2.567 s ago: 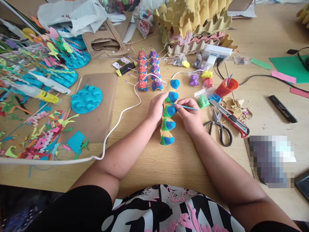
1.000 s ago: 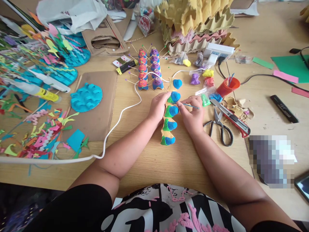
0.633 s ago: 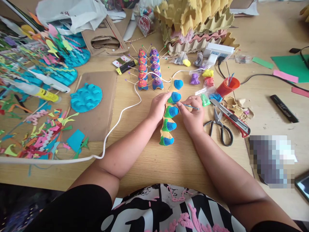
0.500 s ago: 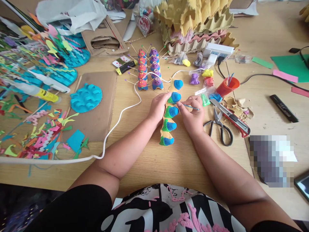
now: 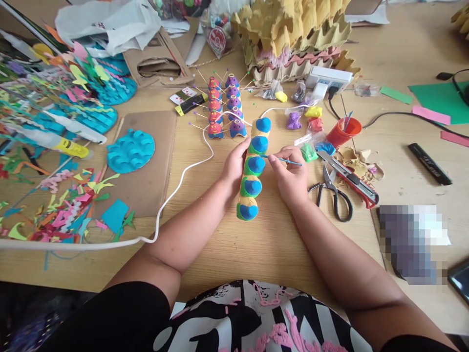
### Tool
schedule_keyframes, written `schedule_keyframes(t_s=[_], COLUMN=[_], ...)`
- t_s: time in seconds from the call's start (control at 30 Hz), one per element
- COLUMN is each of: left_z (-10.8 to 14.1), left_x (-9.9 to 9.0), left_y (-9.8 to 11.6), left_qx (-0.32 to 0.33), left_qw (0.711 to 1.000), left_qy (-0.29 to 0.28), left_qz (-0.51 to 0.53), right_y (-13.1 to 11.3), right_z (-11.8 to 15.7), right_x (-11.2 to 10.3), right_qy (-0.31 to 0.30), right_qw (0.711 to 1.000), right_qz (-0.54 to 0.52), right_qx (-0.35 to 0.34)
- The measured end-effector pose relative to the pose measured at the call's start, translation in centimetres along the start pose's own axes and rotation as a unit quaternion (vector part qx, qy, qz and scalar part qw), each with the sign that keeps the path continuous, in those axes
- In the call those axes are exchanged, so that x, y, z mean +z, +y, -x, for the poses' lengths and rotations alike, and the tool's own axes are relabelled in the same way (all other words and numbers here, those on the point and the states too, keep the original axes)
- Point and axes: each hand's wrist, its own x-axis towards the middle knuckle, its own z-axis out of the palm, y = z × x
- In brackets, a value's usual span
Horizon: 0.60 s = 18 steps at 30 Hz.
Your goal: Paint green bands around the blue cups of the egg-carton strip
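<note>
An egg-carton strip point(image 5: 252, 187) with several bumps runs lengthwise between my hands; blue clay caps its bumps and green clay covers parts of their sides. My left hand point(image 5: 236, 164) grips the strip by its left side, some fingers hidden behind it. In my right hand point(image 5: 291, 173) a thin blue stick point(image 5: 289, 161) is pinched between thumb and fingers, its tip close to the third bump; whether it touches is too small to tell. Beyond the strip stand two finished-looking rows, a red-and-blue strip point(image 5: 215, 117) and a purple-and-blue strip point(image 5: 234, 103), with pins stuck out.
Scissors point(image 5: 331, 190), a box cutter point(image 5: 351, 181) and an orange cup point(image 5: 344, 131) lie right of my right hand. A white cable point(image 5: 183, 178) crosses on the left, near cardboard point(image 5: 146, 195) with a blue clay disc point(image 5: 131, 150). Egg trays point(image 5: 293, 29) are stacked behind.
The strip has turned so its blue caps face up more, and its near end has shifted left. My left hand moved slightly left with it. The stick is still in my right hand.
</note>
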Motion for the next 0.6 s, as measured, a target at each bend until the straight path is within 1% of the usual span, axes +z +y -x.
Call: schedule_keyframes(t_s=[0.1, 0.17, 0.3, 0.4, 0.5, 0.6], left_z=[-0.15, -0.35, -0.41, 0.0, 0.4, 0.44], left_x=[-0.19, -0.37, -0.41, -0.11, 0.09, -0.08], left_y=[0.0, -0.04, -0.02, 0.16, 0.3, 0.14], left_qx=[-0.029, -0.034, -0.025, -0.003, 0.014, 0.002], left_qw=[0.999, 0.999, 0.999, 0.998, 0.999, 0.998], left_qy=[-0.026, -0.037, -0.028, -0.041, -0.028, -0.026], left_qz=[-0.011, -0.015, -0.038, -0.038, -0.041, -0.057], right_y=[-0.06, -0.13, -0.28, -0.43, -0.56, -0.59], right_z=[0.03, 0.03, 0.05, 0.11, 0.11, 0.06], right_x=[0.04, 0.03, 0.0, -0.02, -0.04, -0.03], right_qy=[-0.002, 0.002, 0.007, 0.001, -0.011, -0.005], right_qw=[1.0, 0.999, 0.999, 0.999, 0.999, 0.998], right_qz=[0.012, 0.02, 0.021, 0.019, 0.034, 0.056], right_qx=[-0.021, -0.034, -0.042, -0.027, -0.017, -0.029])
